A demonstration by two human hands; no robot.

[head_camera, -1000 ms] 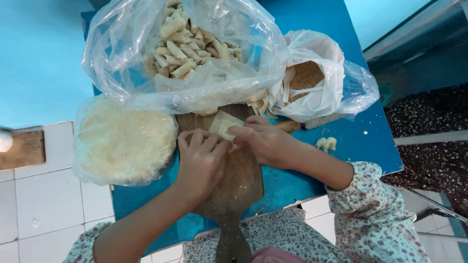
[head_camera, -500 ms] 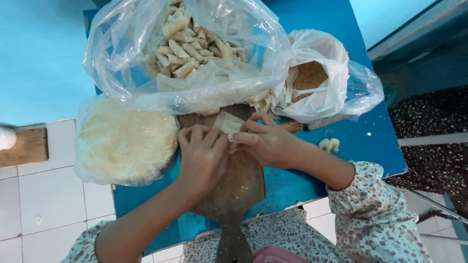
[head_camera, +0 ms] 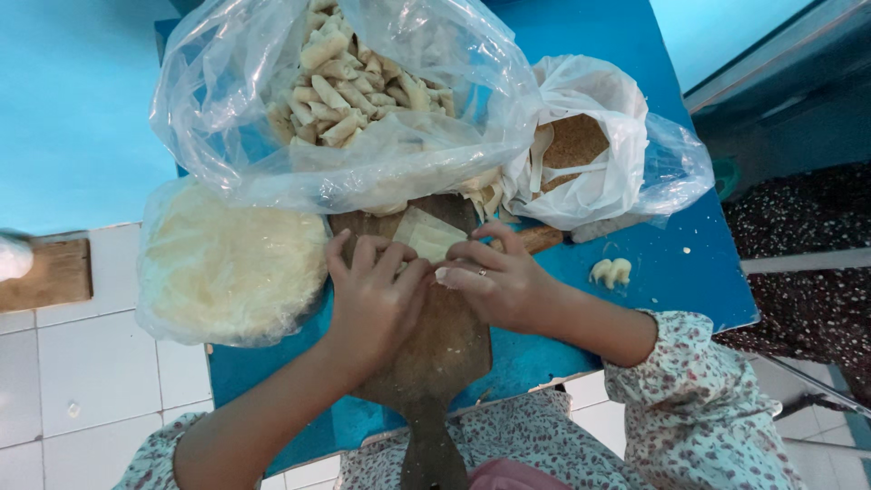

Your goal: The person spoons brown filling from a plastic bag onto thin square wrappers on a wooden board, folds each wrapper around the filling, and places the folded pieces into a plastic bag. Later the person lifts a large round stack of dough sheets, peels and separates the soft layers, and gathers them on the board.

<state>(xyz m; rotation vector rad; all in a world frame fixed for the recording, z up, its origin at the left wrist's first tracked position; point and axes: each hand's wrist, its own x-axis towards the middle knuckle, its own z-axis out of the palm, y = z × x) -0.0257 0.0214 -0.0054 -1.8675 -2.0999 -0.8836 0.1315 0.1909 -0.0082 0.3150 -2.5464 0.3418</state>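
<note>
Both my hands work a pale square wrapper [head_camera: 426, 234] on a wooden paddle board [head_camera: 435, 349] set on a blue table [head_camera: 676, 272]. My left hand [head_camera: 374, 299] curls its fingers over the wrapper's near edge, and my right hand [head_camera: 494, 281], with a ring on one finger, pinches the same edge from the right. The far corner of the wrapper lies flat and shows beyond my fingers. Whatever is under my fingers is hidden.
A large clear bag of finished rolls [head_camera: 349, 82] lies just beyond the board. A white bag with brown filling [head_camera: 581, 145] is to its right. A bagged stack of round wrappers [head_camera: 227, 263] sits left. Two small rolls [head_camera: 610, 270] lie right. White floor tiles surround the table.
My fingers have drawn closer together over the wrapper's near edge, covering more of it. The bags and board stay in place.
</note>
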